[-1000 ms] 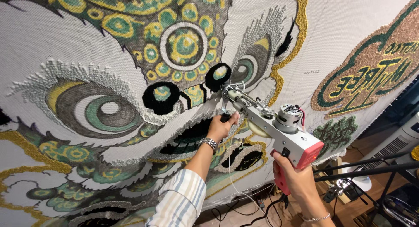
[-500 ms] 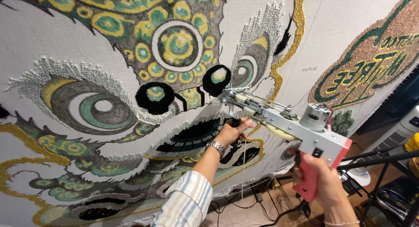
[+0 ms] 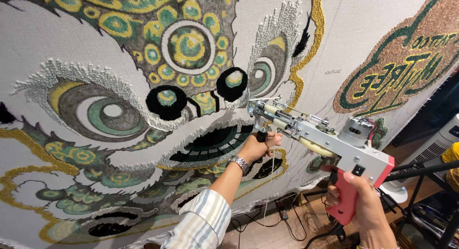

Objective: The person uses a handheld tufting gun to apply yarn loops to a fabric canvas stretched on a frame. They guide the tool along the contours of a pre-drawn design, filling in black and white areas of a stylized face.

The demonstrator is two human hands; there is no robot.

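Observation:
A tufting gun (image 3: 325, 136) with a silver metal body and a pink pistol grip is held up to a large stretched cloth (image 3: 43, 43) tufted with a green, yellow and black lion face. My right hand (image 3: 358, 201) is wrapped around the pink grip at the lower right. My left hand (image 3: 258, 146), with a metal wristwatch and a striped sleeve, grips the black front handle under the gun's nose. The needle end (image 3: 256, 108) sits close to the cloth, just right of the black nostril patch (image 3: 232, 84).
A second tufted piece (image 3: 401, 67) in brown, green and yellow hangs on the cloth at the upper right. Cables and a power strip (image 3: 282, 210) lie on the floor below. A white fan (image 3: 430, 158) and black stand bars (image 3: 425, 170) are at the right.
The gun and both hands have shifted right and slightly down along the cloth. The view has swung, so the lion face now sits further left.

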